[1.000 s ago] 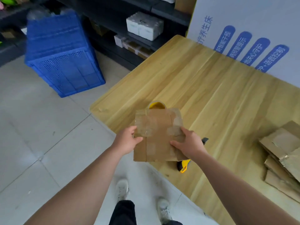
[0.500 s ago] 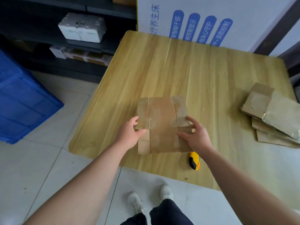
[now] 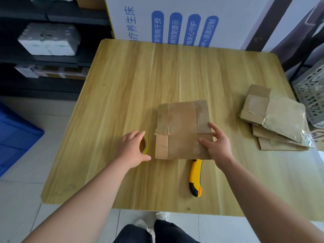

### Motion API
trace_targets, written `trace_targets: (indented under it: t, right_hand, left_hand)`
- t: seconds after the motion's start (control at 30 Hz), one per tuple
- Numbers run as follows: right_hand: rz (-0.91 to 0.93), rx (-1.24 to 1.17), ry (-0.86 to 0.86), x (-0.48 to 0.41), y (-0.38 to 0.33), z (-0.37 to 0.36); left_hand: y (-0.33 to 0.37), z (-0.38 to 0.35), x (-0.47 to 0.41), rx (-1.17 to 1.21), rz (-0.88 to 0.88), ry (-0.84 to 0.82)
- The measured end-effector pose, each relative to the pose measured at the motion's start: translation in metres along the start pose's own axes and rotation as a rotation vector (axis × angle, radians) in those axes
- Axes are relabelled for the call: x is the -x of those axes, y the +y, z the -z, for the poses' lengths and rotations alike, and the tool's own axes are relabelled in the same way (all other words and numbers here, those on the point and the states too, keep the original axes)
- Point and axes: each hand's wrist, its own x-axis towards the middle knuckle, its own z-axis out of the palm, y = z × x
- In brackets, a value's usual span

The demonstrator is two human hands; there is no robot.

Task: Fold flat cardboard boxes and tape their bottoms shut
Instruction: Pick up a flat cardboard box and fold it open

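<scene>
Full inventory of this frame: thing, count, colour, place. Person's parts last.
flat cardboard box: 1, brown with old tape strips, table centre
tape roll: 1, yellow-edged, left of the box, partly under the left hand
utility knife: 1, yellow and black, near edge, tip under the box
stack of flat boxes: several, brown, table right
table: 1, light wood
large printed carton: 1, white with blue text, behind the table
blue crate: 1, floor left
dark shelving: holds white packages, back left
grey perforated basket: 1, far right
left hand: on the tape roll
right hand: on the box's near right corner
</scene>
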Motion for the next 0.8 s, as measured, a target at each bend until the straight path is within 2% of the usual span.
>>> trace_targets:
  t: [0.1,0.2,0.4,0.53,0.63,0.73,0.8]
  right_hand:
    - [-0.036,-0.043,0.001,-0.004,0.001,0.004]
    - [-0.048,-0.066,-0.016,-0.004,0.0,0.0]
    - [-0.071,-0.144,-0.057,0.005,-0.005,-0.024]
    - [-0.052,-0.195,-0.065,0.016,-0.009,-0.041]
    - [-0.056,-0.23,-0.077,0.022,-0.012,-0.05]
    - [-0.017,-0.24,-0.07,0.03,-0.02,-0.054]
    - [0.0,-0.253,-0.072,0.036,-0.026,-0.053]
  left_hand:
    - [-0.003,-0.003,-0.003,-0.138,0.006,0.059]
    - [-0.011,0.002,-0.01,-0.118,0.042,0.084]
    - [-0.038,0.03,-0.021,-0.164,0.155,0.057]
    - [-0.048,0.048,-0.024,-0.167,0.163,-0.017]
    - [-0.033,0.053,-0.023,0.046,0.051,0.107]
    - [-0.01,0.051,-0.024,0.409,-0.002,-0.01]
    - [-0.003,0.047,-0.024,0.429,-0.021,-0.046]
